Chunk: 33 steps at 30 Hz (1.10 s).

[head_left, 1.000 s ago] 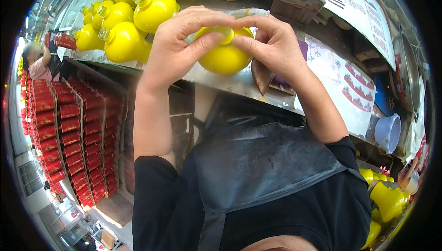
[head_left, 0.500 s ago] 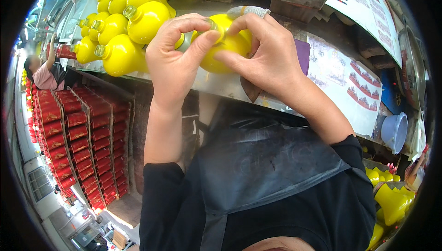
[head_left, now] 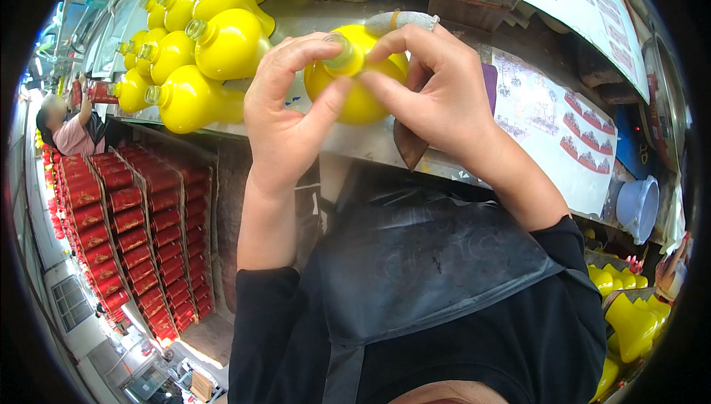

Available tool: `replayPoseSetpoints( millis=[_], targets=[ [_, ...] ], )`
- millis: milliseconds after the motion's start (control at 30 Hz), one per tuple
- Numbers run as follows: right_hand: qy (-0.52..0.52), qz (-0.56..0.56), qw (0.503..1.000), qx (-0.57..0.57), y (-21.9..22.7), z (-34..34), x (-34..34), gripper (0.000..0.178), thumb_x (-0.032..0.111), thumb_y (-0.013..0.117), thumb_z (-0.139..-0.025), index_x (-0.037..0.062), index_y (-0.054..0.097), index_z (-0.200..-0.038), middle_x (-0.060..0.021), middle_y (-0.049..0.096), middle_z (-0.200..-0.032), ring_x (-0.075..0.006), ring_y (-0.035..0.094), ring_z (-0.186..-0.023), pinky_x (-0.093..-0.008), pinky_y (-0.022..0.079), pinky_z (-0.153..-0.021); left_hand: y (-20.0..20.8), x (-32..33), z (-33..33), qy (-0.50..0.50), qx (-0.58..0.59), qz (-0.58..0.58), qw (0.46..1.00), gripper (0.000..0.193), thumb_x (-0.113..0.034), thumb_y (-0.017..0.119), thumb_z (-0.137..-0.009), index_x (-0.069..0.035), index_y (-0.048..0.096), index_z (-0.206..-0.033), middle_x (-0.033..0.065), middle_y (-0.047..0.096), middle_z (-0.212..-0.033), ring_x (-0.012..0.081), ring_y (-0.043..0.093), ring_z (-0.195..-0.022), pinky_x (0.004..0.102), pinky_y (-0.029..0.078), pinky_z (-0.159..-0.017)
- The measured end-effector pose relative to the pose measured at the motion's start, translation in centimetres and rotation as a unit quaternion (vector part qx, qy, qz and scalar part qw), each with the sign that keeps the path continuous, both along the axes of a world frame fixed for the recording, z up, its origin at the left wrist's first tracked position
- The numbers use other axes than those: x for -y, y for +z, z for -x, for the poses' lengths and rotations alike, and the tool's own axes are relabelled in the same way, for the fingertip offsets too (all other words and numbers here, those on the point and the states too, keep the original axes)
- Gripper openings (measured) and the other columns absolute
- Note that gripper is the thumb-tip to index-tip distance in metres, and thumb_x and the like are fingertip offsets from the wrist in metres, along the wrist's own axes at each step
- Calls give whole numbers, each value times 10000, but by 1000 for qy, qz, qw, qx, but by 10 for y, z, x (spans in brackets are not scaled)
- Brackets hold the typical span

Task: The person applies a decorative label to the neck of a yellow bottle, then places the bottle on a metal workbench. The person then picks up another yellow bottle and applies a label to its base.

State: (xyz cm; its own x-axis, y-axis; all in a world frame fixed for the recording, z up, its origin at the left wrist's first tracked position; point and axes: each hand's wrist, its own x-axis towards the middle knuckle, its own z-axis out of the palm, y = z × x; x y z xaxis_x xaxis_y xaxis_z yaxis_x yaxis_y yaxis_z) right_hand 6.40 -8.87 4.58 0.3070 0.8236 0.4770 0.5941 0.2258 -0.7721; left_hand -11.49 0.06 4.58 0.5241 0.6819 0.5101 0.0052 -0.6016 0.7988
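Observation:
A glossy yellow bottle (head_left: 337, 100) with a clear glass neck lies on the worktable, its mouth tilted toward me and up. My left hand (head_left: 289, 100) curls around its left side, forefinger against the clear neck and thumb on the yellow shoulder. From the other side, the forefinger and thumb of my right hand (head_left: 433, 82) are bent close together at the base of the neck. Whether a small thing sits between those tips cannot be seen. A grey-white knit piece (head_left: 404, 22) with a tan band shows behind my right knuckles.
Several yellow bottles (head_left: 229, 45) lie grouped at the upper left. Printed sheets (head_left: 552, 126) and a pale blue bucket (head_left: 637, 210) are at the right. Stacked red cylinders (head_left: 141, 234) stand lower left, with another person (head_left: 70, 130) beyond. More yellow bottles (head_left: 633, 322) fill the lower right.
My left thumb has moved down off the neck, so more of the clear glass shows. My right fingertips remain close to the neck. The view has shifted slightly.

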Motion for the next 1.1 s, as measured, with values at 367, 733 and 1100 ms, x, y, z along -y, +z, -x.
replayPoseSetpoints(
  millis=[367, 733, 1100],
  targets=[
    [-10, -8, 1000, 17, -1, 2, 4, 96, 145, 757, -770, 72, 716, -817, -113, 647, -712, -299, 613, -687, -401, 502, -609, -1, 2, -8, 29, -8, -27, 999, 335, -2, 813, -778, -81, 714, -1088, 68, 749, -1122, 239, 681, -1107, 442, 404, -1131],
    [-25, 3, 1000, 14, 1, 3, 4, 105, 150, 765, -781, 61, 712, -805, -129, 628, -677, -301, 609, -661, -407, 500, -600, -1, 1, -9, 35, -22, -56, 998, 322, -14, 822, -772, -89, 717, -1067, 71, 755, -1105, 246, 689, -1094, 467, 405, -1132],
    [-34, 26, 998, -39, 2, 1, 4, 112, 157, 763, -801, 60, 730, -845, -135, 632, -740, -300, 643, -692, -398, 509, -626, 0, 0, -9, 25, -20, -57, 998, 312, -9, 816, -769, -91, 714, -1052, 67, 755, -1090, 237, 691, -1084, 460, 399, -1135]
  ],
)
